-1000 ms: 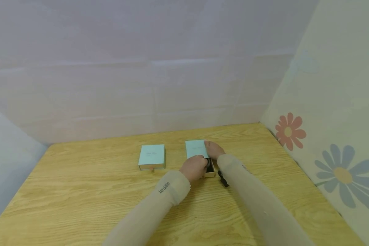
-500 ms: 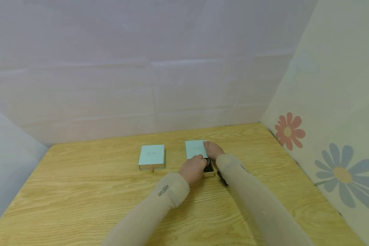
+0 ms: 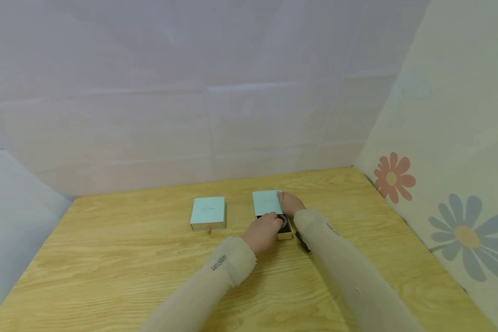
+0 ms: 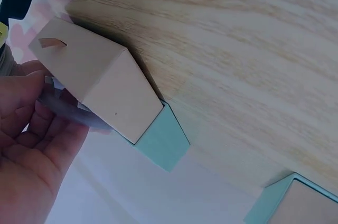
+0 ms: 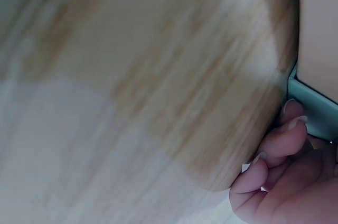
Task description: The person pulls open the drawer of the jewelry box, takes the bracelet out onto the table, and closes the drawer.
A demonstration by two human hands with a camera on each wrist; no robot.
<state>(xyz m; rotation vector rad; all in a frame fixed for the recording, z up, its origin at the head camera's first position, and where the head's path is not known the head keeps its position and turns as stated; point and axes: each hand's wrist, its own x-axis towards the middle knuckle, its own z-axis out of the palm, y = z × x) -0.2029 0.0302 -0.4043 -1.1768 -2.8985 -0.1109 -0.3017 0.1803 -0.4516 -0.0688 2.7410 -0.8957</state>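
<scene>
My left hand (image 3: 262, 233) pinches a grey, ring-shaped piece that looks like a bangle (image 4: 68, 109) between thumb and fingers. This ring lies over the black-lined drawer (image 3: 286, 236) of a small pale-blue gift box (image 3: 266, 201). The drawer is pulled partly out towards me; in the left wrist view its beige side (image 4: 124, 97) sticks out of the blue sleeve. My right hand (image 3: 290, 203) holds the sleeve's right side. Its curled fingertips (image 5: 288, 142) touch the sleeve wall in the right wrist view. The far part of the ring is hidden in the head view.
A second pale-blue gift box (image 3: 208, 212), with its drawer in and a ribbon tab in front, sits to the left on the wooden table (image 3: 128, 258). A small black object (image 3: 303, 242) shows beside my right cuff. Flower-patterned cloth (image 3: 460, 184) hangs at the right.
My left hand has shifted slightly towards me, and more of the grey ring and drawer shows. The right hand still holds the sleeve. The head view has moved a little.
</scene>
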